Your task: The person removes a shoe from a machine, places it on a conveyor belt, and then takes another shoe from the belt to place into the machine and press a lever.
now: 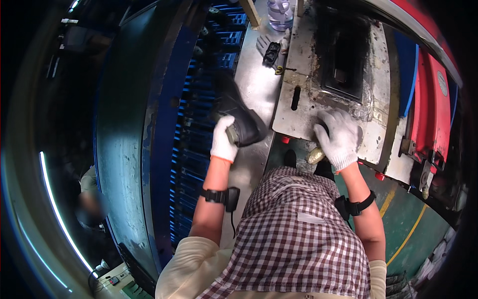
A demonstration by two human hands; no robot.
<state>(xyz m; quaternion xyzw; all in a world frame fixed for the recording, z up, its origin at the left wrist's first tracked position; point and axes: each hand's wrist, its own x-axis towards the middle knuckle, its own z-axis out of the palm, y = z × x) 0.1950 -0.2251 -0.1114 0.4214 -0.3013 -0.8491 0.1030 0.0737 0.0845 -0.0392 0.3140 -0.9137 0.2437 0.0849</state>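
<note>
My left hand (224,140), in a white knit glove, is closed on a black boot (243,123) near its heel end. The boot is tilted, and its upper part blurs into the dark slotted rack behind. My right hand (339,135), gloved alike, rests at the near edge of a worn metal plate (289,117). Its thumb stands apart from the bent fingers, with a dark patch showing in the gap; whether that is an object is unclear. Just below this hand is a yellowish rounded thing (314,155) whose kind I cannot make out.
Left of the metal worktop (249,67) runs a blue-lit rack (191,164). A grey glove (263,45), a small black item (271,54) and a clear plastic jug (280,16) lie farther back. Red machinery (432,99) stands right; another person (90,199) is at far left.
</note>
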